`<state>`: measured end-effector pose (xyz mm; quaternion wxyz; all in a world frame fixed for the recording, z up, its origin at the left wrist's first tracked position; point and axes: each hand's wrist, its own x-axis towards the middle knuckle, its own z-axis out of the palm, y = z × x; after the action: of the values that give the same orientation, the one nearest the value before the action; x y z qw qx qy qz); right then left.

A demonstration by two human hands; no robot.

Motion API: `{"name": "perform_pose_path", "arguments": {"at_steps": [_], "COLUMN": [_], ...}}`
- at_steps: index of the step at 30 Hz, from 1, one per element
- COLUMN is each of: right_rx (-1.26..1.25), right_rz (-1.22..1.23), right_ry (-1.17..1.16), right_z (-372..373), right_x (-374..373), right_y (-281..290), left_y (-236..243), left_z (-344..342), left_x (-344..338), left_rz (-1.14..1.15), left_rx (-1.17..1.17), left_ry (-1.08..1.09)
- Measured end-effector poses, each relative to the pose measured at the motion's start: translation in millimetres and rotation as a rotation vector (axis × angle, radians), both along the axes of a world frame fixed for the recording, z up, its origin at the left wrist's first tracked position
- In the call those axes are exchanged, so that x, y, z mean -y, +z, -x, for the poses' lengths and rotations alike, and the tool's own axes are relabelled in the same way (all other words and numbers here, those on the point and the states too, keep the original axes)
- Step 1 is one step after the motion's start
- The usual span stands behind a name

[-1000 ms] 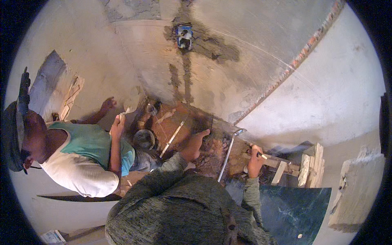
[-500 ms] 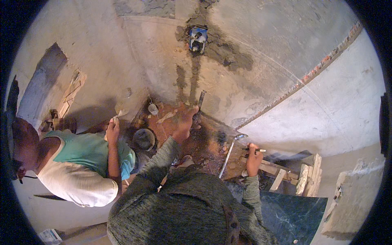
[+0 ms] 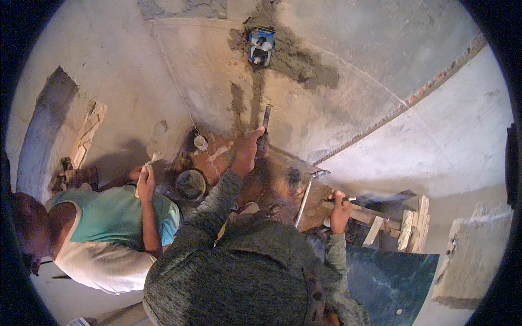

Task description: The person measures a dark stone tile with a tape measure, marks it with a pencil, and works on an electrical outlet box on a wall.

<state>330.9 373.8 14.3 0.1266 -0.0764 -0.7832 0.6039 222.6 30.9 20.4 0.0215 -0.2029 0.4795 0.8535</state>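
Left hand [image 3: 247,153], centre: we see fingers holding a dark flat strip [image 3: 267,116], its end against the far wall [image 3: 217,76]. Right hand [image 3: 340,214], right: fingers pinch a slim pen-like stick [image 3: 348,199]. Left: round bucket [image 3: 204,188], its greyish contents we cannot identify. Far: blue-edged wall box [image 3: 252,41] containing dark and pale fittings.

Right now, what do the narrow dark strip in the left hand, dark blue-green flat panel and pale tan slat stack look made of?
Narrow dark strip in the left hand: perhaps metal, dull; straight, slim edges, too small to settle.
Dark blue-green flat panel: possibly polished stone or glossy laminate; smooth, pale marbling.
Pale tan slat stack: likely rough, unfinished wood; blocky, uneven edges.
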Motion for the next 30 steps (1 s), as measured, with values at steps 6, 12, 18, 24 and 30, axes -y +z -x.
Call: {"name": "perform_pose_path", "arguments": {"at_steps": [6, 12, 18, 24, 30], "right_rx": [0.074, 0.291, 0.307, 0.42, 0.217], "right_rz": [-0.229, -0.231, -0.272, 0.267, 0.19], "right_ry": [-0.009, 0.032, -0.282, -0.551, -0.68], "right_z": [-8.7, -26.2, -84.4, -172.1, -239.2], "right_x": [-5.1, -4.1, -27.3, -69.6, -110.2], "right_y": [11.6, 48.5, 8.2, 22.9, 5.4], "left_y": [-10.4, -13.6, -16.2, -19.1, -59.3], "left_z": [-20.1, -50.5, -72.4, -87.9, -123.5], "left_x": [-44.8, -94.4, -169.9, -244.1, -323.1], "left_rz": [-0.019, 0.087, 0.268, 0.362, 0.32], "left_rx": [0.081, 0.223, 0.26, 0.152, -0.039], "left_ry": [-0.256, -0.554, -0.844, -1.169, -1.375]}}
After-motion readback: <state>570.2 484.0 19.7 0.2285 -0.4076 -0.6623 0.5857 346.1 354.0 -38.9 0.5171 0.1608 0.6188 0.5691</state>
